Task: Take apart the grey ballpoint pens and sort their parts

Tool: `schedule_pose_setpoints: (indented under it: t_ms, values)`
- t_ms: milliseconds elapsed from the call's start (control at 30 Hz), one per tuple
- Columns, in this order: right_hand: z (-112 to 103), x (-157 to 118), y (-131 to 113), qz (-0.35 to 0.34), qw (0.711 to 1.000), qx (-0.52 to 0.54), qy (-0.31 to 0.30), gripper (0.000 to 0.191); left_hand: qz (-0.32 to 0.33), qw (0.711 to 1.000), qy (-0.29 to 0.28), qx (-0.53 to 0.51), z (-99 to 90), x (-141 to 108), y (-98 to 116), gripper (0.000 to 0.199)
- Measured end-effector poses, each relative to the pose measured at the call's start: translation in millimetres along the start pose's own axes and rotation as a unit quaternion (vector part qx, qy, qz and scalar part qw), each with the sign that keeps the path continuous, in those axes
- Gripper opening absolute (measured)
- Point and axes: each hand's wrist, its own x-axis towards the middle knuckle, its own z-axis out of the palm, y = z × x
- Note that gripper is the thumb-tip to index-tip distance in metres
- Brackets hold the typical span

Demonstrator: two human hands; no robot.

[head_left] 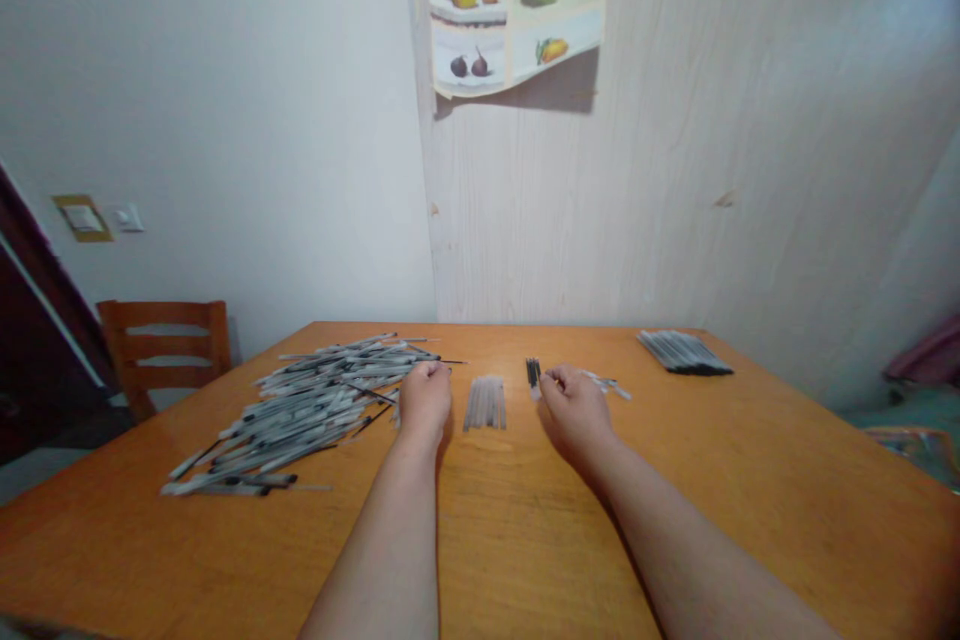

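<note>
My left hand (426, 402) is closed beside the right edge of a big loose pile of slim grey-and-black pen-like sticks (300, 410). Whatever its fingers hold is hidden; a thin dark tip shows just beyond them. Between my hands lies a neat row of pale translucent tubes (486, 404). Over on the other side, my right hand (574, 407) has thumb and fingertips pressed together next to a few short black pieces (532, 372) set side by side. I cannot make out what it pinches. Small whitish pieces (613, 386) stick out behind that hand.
An orderly stack of black-ended sticks (682, 353) lies at the table's far right. The wooden table (510, 540) meets a pale wall with a fruit print (517, 15). A wooden chair (165, 315) stands at the left.
</note>
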Motion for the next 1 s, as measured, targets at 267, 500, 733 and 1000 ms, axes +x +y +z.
schedule_pose_setpoints:
  t_ms: [267,500,733,1000]
  values:
    - [-3,0,-6,0.000,1.000,-0.018,-0.010,0.023,-0.075,0.943,0.175,-0.274,-27.6,4,27,0.022]
    - [-5,0,-12,0.005,0.999,-0.021,-0.025,0.024,-0.113,0.926,0.168,-0.319,-48.4,3,47,0.020]
    - [-5,-2,-13,0.007,0.999,-0.029,-0.023,0.025,0.037,0.992,0.076,0.090,-63.2,3,24,0.021]
    - [-4,-2,-11,0.009,0.999,-0.019,-0.029,0.025,0.118,0.862,-0.047,0.492,-57.6,-14,10,0.024]
